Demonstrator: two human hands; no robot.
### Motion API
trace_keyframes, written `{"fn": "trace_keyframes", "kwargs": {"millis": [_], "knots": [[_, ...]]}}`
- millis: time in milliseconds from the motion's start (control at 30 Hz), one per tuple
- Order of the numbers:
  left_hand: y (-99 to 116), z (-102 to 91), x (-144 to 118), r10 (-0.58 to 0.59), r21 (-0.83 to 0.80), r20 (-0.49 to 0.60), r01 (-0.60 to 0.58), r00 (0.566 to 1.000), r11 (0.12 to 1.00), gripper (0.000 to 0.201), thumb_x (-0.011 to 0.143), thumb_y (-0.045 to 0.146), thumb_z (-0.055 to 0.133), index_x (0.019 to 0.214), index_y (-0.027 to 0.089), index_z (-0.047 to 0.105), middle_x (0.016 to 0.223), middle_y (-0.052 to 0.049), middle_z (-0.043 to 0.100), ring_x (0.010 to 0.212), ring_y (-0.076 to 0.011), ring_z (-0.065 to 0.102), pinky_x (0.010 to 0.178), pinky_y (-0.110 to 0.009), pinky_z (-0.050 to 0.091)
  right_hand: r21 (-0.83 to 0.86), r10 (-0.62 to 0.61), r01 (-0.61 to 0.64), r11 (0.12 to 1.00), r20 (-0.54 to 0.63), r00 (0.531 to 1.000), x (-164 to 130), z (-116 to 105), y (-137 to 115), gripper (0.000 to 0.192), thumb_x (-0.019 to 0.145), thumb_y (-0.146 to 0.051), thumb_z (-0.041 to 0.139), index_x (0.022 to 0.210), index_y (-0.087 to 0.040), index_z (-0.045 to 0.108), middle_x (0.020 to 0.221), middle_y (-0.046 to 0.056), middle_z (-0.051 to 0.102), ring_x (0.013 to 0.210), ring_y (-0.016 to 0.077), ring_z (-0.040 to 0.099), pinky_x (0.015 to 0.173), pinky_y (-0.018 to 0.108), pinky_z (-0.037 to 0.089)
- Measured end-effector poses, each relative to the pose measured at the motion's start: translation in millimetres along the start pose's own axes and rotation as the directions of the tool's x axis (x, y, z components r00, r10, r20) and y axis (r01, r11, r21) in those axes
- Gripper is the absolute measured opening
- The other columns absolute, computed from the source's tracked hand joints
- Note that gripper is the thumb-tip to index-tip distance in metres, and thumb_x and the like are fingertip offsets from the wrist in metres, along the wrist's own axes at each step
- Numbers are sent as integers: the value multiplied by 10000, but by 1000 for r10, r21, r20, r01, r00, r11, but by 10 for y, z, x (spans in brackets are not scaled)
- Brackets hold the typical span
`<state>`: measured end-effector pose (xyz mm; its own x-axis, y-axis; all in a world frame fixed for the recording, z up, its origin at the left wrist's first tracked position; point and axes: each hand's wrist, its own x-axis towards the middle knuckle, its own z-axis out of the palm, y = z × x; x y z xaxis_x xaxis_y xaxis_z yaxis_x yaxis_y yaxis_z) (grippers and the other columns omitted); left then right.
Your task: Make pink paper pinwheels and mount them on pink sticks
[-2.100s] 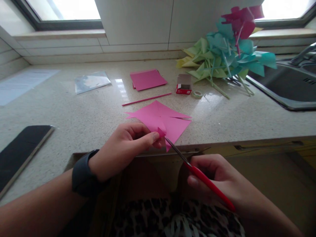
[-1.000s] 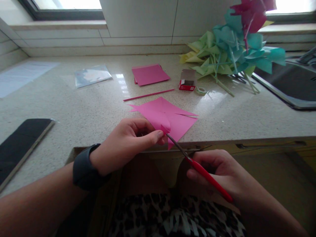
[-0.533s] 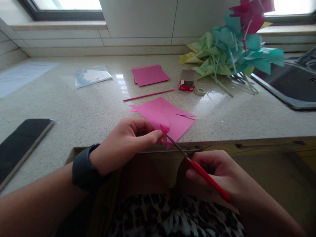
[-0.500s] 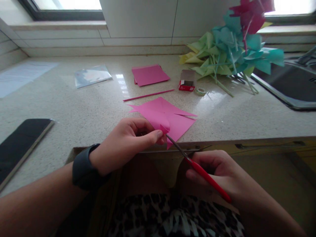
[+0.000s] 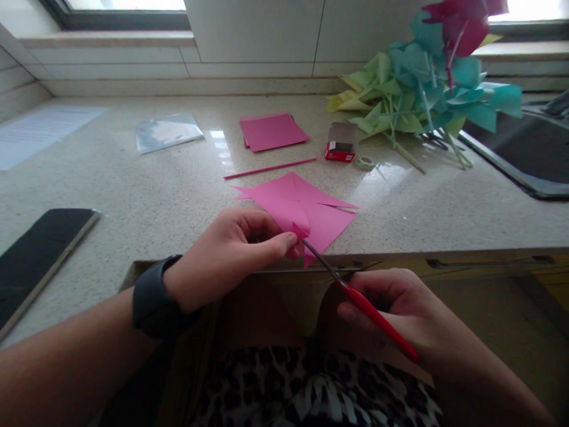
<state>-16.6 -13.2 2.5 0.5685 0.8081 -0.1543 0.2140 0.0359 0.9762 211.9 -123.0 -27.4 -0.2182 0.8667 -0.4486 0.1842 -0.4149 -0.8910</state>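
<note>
A square of pink paper [image 5: 326,219], slit in from its corners, lies at the counter's front edge with its near part curled up. My left hand [image 5: 240,255] pinches a folded-over corner of it between thumb and fingers. Red-handled scissors [image 5: 377,320] are gripped in my right hand [image 5: 395,308], below the counter edge. Their metal blades point up and left, and the tip touches the paper beside my left thumb. Whether the blades are parted cannot be made out. Just behind the paper a thin pink stick [image 5: 270,168] lies on the counter.
Farther back are a stack of pink paper [image 5: 273,131], a small red box [image 5: 341,142] and a roll of tape [image 5: 366,162]. Paper pinwheels [image 5: 422,83] lie beside the sink [image 5: 533,148]. A phone [image 5: 42,261], a clear packet [image 5: 169,134] and a printed sheet [image 5: 44,133] are at left.
The view has shifted slightly, moving everything a little to the right. Both hands, the scissors and the pink paper keep nearly the same positions relative to one another.
</note>
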Motion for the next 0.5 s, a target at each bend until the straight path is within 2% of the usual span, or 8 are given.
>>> {"fn": "trace_keyframes", "kwargs": {"millis": [333, 500], "knots": [[0, -9, -22, -10, 0, -3, 10, 1000, 1000, 211, 845, 373, 741, 817, 164, 750, 808, -32, 775, 742, -167, 697, 655, -240, 520, -14, 1, -1, 1000, -10, 1000, -13, 18, -33, 337, 804, -450, 762, 689, -173, 609, 630, -30, 457, 563, 97, 360, 487, 247, 252], [1, -3, -30, -1, -20, 7, 1, 1000, 1000, 180, 851, 344, 741, 787, 176, 752, 794, -10, 776, 729, -134, 685, 652, -204, 504, -34, -10, 10, 999, -16, 1000, 0, 18, -32, 379, 809, -490, 748, 676, -168, 599, 632, -30, 454, 569, 97, 360, 491, 246, 254]]}}
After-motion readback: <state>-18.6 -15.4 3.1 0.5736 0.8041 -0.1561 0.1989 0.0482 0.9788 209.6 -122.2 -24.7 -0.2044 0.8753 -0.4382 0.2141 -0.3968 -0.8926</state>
